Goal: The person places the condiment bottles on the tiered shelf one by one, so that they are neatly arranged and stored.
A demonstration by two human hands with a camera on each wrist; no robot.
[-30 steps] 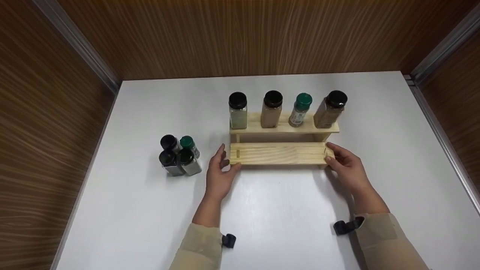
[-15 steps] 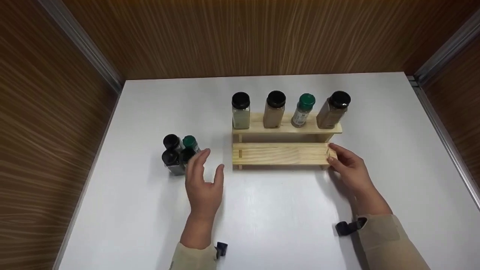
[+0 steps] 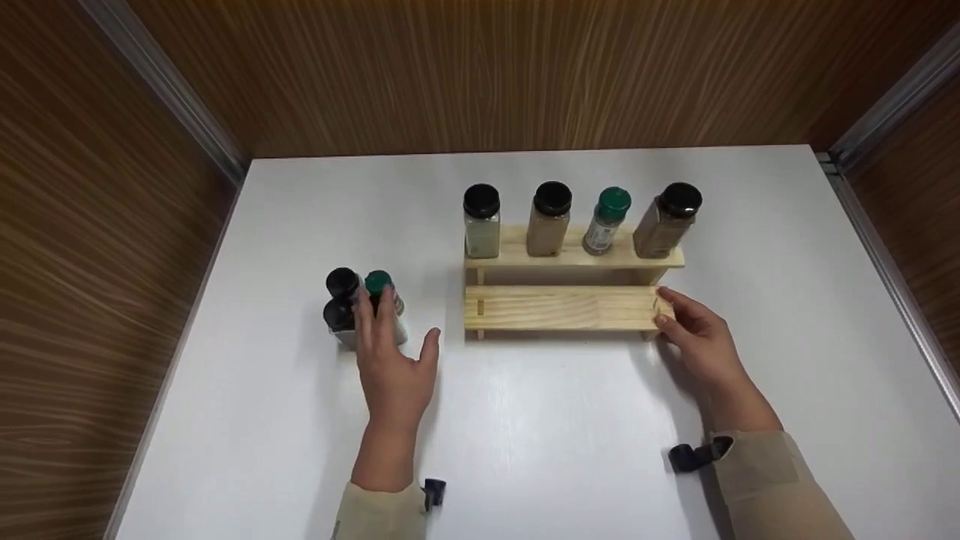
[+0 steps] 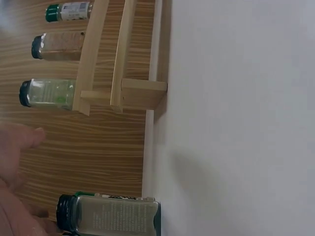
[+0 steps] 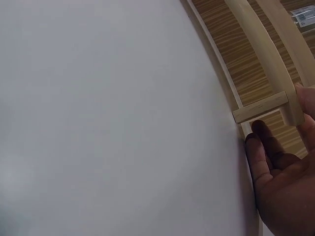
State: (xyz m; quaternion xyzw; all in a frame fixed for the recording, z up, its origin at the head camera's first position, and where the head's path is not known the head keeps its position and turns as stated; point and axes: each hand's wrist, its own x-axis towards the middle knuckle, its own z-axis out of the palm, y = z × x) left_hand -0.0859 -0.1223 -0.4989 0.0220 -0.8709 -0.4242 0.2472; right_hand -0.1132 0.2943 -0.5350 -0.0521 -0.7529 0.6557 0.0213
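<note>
A two-tier wooden spice rack [image 3: 562, 307] stands on the white table. My right hand [image 3: 705, 349] holds the right end of its lower shelf between thumb and fingers, as the right wrist view also shows. To the left, a tight cluster holds a black-capped spice jar [image 3: 343, 283], another black-capped jar [image 3: 339, 315] and a green-capped jar [image 3: 379, 282]. Over the cluster's near side reaches my left hand [image 3: 391, 375], fingers extended and thumb spread. It mostly hides a light-coloured jar [image 3: 400, 331]; in the left wrist view that jar [image 4: 115, 216] stands beside the fingers.
Along the rack's upper shelf stand a pale green spice jar [image 3: 482, 232], a brown one [image 3: 548, 229], a small green-capped one [image 3: 602, 229] and a dark brown one [image 3: 661, 229]. Wood-grain panels [image 3: 525, 75] enclose the table [image 3: 525, 435] at back and sides.
My left hand has let go of the rack's left end and moved left to the jar cluster, its fingers now over the near jar. The right hand keeps its hold on the rack.
</note>
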